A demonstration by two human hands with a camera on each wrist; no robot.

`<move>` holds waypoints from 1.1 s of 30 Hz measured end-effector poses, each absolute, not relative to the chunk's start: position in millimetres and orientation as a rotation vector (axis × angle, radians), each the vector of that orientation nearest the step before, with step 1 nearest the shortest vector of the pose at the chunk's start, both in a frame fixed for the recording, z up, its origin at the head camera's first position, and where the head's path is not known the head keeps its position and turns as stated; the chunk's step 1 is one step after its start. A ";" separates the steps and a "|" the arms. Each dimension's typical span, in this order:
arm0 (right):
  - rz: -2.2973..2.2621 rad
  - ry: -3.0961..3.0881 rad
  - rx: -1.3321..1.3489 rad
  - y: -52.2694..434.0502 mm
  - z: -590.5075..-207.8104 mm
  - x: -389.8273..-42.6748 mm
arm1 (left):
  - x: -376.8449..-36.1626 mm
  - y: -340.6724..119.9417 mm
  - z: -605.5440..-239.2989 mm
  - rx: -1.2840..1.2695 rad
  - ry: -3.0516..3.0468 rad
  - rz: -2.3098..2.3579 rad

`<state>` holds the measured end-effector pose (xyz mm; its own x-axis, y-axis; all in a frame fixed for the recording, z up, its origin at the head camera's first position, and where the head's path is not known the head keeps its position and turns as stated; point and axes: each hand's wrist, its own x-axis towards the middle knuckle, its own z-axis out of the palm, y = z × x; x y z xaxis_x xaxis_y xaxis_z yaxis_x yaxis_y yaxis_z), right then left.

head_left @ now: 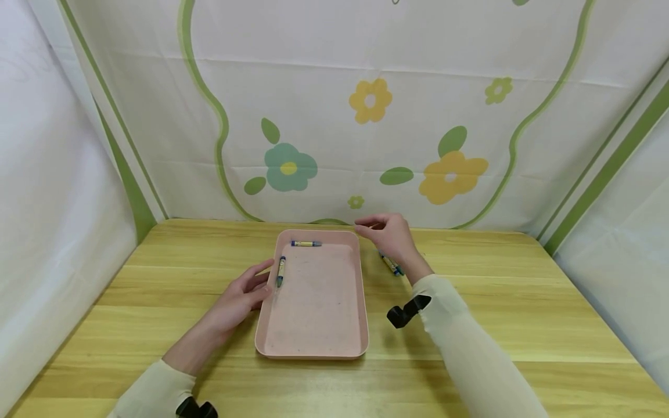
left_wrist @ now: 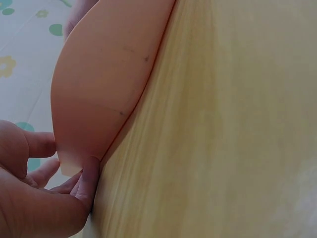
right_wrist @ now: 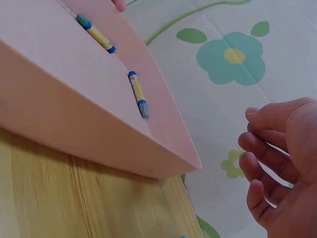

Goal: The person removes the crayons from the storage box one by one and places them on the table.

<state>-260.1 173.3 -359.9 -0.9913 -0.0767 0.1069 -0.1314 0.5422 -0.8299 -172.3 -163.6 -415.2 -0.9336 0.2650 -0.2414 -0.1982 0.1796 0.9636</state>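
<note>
A shallow pink tray (head_left: 313, 313) lies on the table. My left hand (head_left: 240, 299) is at its left wall, with fingertips at the rim and lower fingers against the outer side, as the left wrist view shows. My right hand (head_left: 389, 235) hovers past the far right corner, thumb and index tips close together, other fingers loosely bent; no object shows between them. Inside the tray, a blue-tipped crayon (head_left: 305, 244) lies along the far wall and a green-tipped crayon (head_left: 281, 271) along the left wall. More crayons (head_left: 391, 265) lie right of the tray, partly hidden by my right wrist.
The wooden table (head_left: 496, 325) extends on both sides of the tray. A white cloth (head_left: 324, 116) with printed flowers hangs behind it, and white cloth stands at both sides. Each wrist bears a small black camera mount (head_left: 407, 312).
</note>
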 end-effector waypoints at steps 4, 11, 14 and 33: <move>1.475 -2.713 0.190 163.9 -361.0 -263.6 | -173.0 -163.5 -415.2 0.069 2.107 1.807; 1.531 -2.705 0.226 145.6 -360.2 -269.5 | -174.3 -163.7 -414.5 0.078 2.109 1.809; 1.521 -2.714 0.256 137.0 -359.1 -271.3 | -174.2 -163.7 -413.8 0.076 2.109 1.809; 1.487 -2.751 0.341 95.7 -356.1 -274.0 | -172.6 -164.0 -415.0 0.079 2.104 1.815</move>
